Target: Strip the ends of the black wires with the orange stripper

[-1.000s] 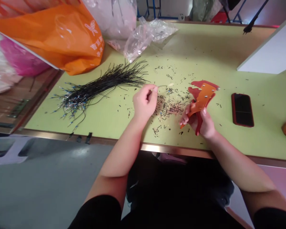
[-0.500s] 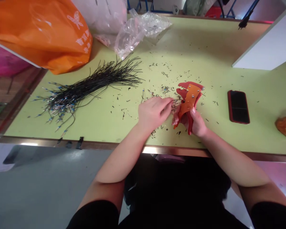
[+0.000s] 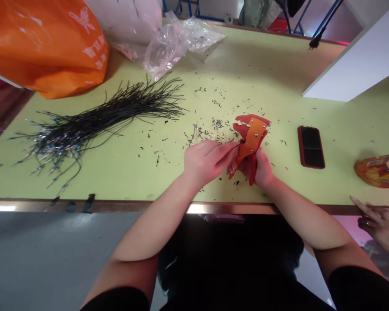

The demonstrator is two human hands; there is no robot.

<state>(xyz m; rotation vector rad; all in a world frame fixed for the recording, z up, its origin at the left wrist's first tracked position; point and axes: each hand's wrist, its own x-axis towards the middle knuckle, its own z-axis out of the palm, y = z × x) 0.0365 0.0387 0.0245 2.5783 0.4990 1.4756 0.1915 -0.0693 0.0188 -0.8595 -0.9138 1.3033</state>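
Observation:
In my right hand [image 3: 262, 170] is a red and orange wire stripper [image 3: 253, 136], its handles gripped and its notched jaws pointing left. My left hand [image 3: 205, 162] pinches a thin black wire [image 3: 240, 143] between thumb and fingers. The wire's end reaches the side of the stripper, below the jaws; most of its length is hidden by the hand. Bits of cut black insulation [image 3: 217, 124] lie scattered around both hands. To the left rests a long bundle of black wires [image 3: 116, 106], with blue and silvery ends at its near left side.
An orange bag [image 3: 61, 56] and crumpled clear plastic [image 3: 168, 47] sit at the back left. Rightward lie a phone [image 3: 311, 147] and an orange-labelled bottle [image 3: 379, 170]. A white panel [image 3: 353, 60] stands behind them. Another person's hand [image 3: 379, 224] is by the right front edge.
The view has shifted, so the table's contents sit further left. My left hand is now closer to the stripper, with less wire showing between them. Another person's hand has appeared at the right.

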